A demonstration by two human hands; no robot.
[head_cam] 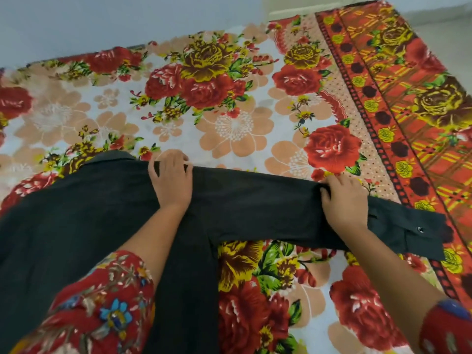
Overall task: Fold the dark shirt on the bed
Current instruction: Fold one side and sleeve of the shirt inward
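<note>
The dark shirt [76, 226] lies flat on the bed [229, 111], back up, its collar at the far edge and its right sleeve [268, 205] stretched out to the right, ending in a buttoned cuff [419, 233]. My left hand [171, 180] rests at the shoulder, fingers curled over the shirt's top edge. My right hand [342, 200] lies on the sleeve near the cuff, its fingers pinching the sleeve's far edge into small folds.
A floral bedsheet in red, peach and yellow covers the bed, with an orange patterned border [408, 98] along the right side. A pale wall [102, 21] runs behind the bed. My sleeves are floral red.
</note>
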